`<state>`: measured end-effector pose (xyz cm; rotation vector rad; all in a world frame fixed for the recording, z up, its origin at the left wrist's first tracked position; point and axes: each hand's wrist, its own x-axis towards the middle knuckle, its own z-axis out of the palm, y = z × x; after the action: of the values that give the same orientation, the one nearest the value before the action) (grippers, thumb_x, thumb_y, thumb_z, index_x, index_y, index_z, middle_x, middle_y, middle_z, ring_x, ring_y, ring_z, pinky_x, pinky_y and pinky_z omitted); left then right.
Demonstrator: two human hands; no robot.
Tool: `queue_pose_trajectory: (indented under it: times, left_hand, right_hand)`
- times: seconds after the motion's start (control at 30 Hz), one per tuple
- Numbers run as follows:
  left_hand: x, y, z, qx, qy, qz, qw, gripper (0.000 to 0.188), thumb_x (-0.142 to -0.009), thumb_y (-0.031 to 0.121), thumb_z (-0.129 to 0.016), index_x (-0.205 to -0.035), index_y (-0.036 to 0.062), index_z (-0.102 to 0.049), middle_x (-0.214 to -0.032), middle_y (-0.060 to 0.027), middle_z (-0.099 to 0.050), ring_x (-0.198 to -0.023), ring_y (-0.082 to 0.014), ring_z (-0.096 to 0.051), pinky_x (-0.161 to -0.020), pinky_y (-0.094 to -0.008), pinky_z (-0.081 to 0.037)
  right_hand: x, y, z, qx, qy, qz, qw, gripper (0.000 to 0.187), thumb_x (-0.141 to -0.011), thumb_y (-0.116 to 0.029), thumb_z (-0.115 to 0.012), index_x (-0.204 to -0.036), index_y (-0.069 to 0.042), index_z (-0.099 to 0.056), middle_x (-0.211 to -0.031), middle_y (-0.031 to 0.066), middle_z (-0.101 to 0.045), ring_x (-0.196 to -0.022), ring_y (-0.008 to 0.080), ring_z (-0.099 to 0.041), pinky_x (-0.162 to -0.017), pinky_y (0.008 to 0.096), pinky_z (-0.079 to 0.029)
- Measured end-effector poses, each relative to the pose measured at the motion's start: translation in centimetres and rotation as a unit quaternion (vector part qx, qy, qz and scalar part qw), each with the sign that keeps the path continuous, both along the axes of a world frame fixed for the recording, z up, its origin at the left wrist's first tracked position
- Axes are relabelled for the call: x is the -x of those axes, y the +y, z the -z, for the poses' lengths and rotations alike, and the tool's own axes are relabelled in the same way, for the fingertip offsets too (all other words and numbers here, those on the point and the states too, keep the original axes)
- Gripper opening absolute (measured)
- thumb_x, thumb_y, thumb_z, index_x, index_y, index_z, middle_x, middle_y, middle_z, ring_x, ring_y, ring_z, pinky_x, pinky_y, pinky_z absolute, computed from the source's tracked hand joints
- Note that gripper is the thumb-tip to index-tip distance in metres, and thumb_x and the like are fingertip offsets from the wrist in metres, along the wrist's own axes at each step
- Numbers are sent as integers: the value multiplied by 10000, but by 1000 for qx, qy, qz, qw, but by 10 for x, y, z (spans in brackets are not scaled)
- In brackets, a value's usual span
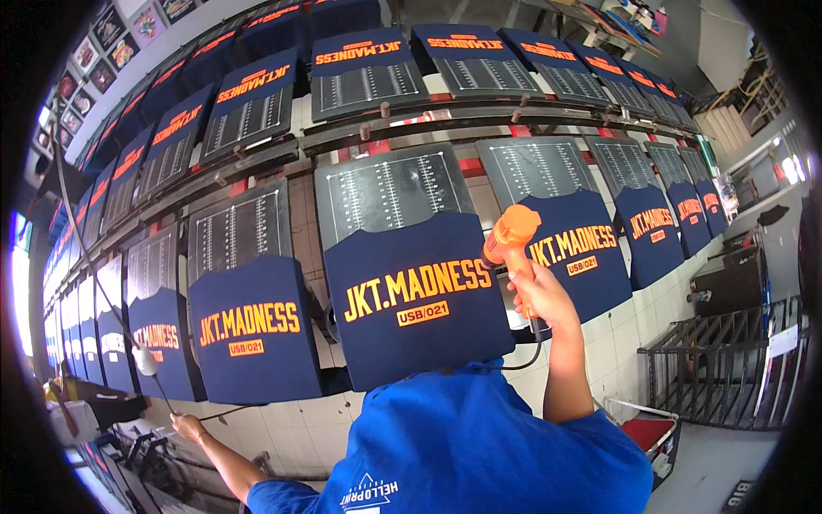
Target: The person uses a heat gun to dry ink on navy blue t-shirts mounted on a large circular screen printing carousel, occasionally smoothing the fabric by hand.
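Observation:
My right hand is closed round the handle of an orange heat gun. Its nozzle points left, beside the upper right of the print on a navy shirt. This shirt lies flat over a dark board marked with white scale lines, and carries yellow lettering with a small orange block below. From the gun's handle a black cord loops down behind my blue sleeve. Off to the lower left, my left hand grips a thin dark cable, which hangs from above with a whitish connector on it.
Matching printed navy shirts on boards fill long rows to both sides. Behind a metal rail runs another row. A black metal rack stands at the right, near a red-seated chair. Framed prints hang far left.

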<state>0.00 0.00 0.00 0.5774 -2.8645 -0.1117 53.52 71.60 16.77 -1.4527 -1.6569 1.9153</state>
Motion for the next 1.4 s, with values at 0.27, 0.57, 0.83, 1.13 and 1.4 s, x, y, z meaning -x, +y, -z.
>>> queue_pose_trajectory:
  times: [0.27, 0.57, 0.83, 1.13, 1.4]
  left_hand:
    - [29, 28, -11, -3, 75, -12, 997, 415, -1008, 344, -367, -1252, 58, -543, -1161, -223, -627, -1013, -429, -607, -859, -503, -465]
    - [35, 58, 30, -57, 52, -2, 997, 499, -993, 413, -390, -1201, -2, -574, -1169, -233, -619, -1048, -431, -586, -887, -483, -455]
    - [57, 39, 45, -195, -104, -157, 963, 711, -989, 513, -333, -1149, -133, -584, -1193, -269, -608, -1131, -386, -576, -952, -439, -445]
    - [54, 51, 68, -393, 34, 61, 917, 739, -981, 540, -380, -1312, -117, -455, -1205, -227, -590, -1070, -295, -596, -916, -388, -464]
    - [23, 107, 61, -192, -30, 93, 976, 685, -973, 530, -418, -1242, -89, -538, -1196, -250, -614, -1134, -353, -579, -949, -406, -444]
  right_hand:
    - [11, 1, 12, 23, 23, 8, 999, 317, -927, -218, -575, -1144, 1, -502, -835, 43, -554, -598, 104, -558, -508, 264, -503]
    - [19, 4, 20, 31, 24, 6, 999, 337, -924, -217, -573, -1173, -2, -501, -874, 53, -569, -604, 95, -556, -521, 256, -498]
    - [9, -8, 3, 25, -20, -8, 999, 296, -900, -181, -565, -1115, 14, -503, -871, 55, -566, -611, 117, -559, -507, 272, -506]
    - [-10, -16, -2, 40, -29, 7, 999, 309, -890, -192, -579, -1111, 10, -503, -855, 50, -567, -620, 111, -561, -513, 272, -510]
    - [-12, -30, 3, 55, -14, 8, 998, 314, -883, -203, -598, -1108, -3, -508, -870, 54, -580, -619, 113, -570, -519, 276, -515]
